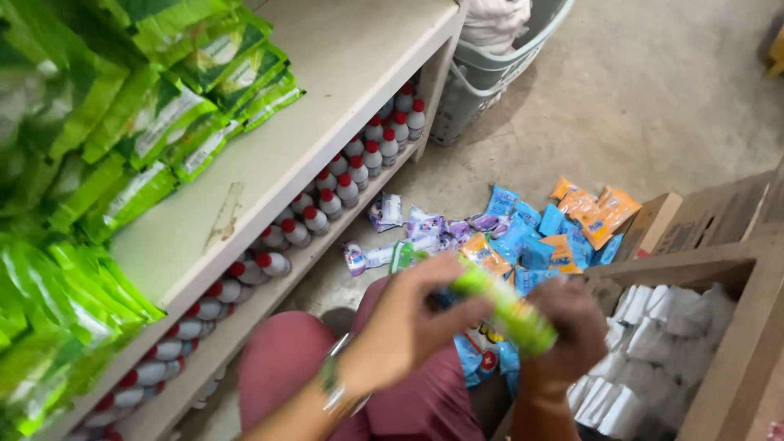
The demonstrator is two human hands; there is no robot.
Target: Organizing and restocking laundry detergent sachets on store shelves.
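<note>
Both hands, left hand [408, 314] and right hand [567, 327], gripped a blurred green packet [502, 306] at lower centre; fingers best kept clenched at its ends.

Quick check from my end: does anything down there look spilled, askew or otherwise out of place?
Yes. Small sachets, blue, orange and purple, lie scattered in a loose heap on the concrete floor instead of on the shelf. Both hands, left and right, hold a green packet. The red-capped bottles stand in tidy rows.

Green packet strip [506, 309]: blurred, tilted down toward right, held off floor between both hands.
</note>
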